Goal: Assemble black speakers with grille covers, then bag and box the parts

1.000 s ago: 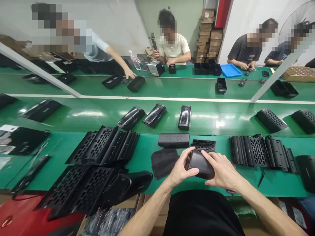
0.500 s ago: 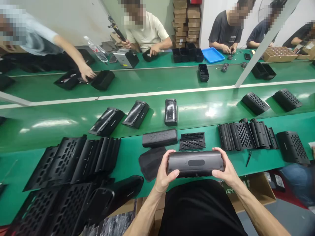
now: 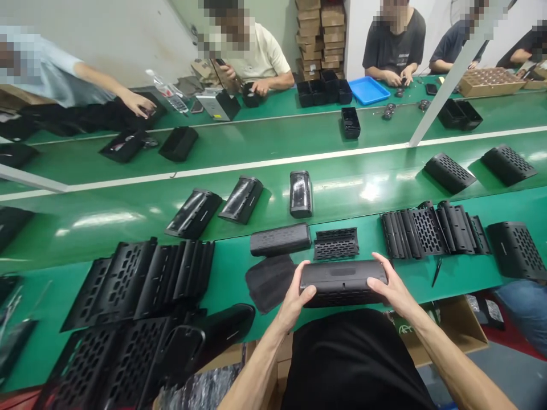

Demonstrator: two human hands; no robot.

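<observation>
Our left hand (image 3: pixel 293 299) and right hand (image 3: pixel 393 287) gripped one black case (image 3: pixel 335 282) between them, one at each end. Each was curved only as wide as the end it clasped, thumb laid over the near upper edge. The right forefinger reached out past the far edge; most of the other fingers were hidden, so we could not tell how firmly they pressed.

We had the case lengthwise across us, at the near edge of the desk (image 3: pixel 231 265), with an oval panel on its upper face and a perforated side turned toward us. Whether its underside touched the desk we could not see.

We judged the step in hand to be handling the case, perhaps looking it over. The next move, as we read it, called for both ends to be supported evenly and for care around the parts close by.

Just beyond our hands lay a grille panel (image 3: pixel 336 244), with a textured case (image 3: pixel 280 240) beside it, farther to the left. Dark flat pads (image 3: pixel 270 283) were near the left hand, and well to its left was a heap of perforated panels (image 3: pixel 141 285). Beyond the right hand stood a row of panels (image 3: pixel 427 233), a thin black tool (image 3: pixel 436 271) just on its near side.
</observation>
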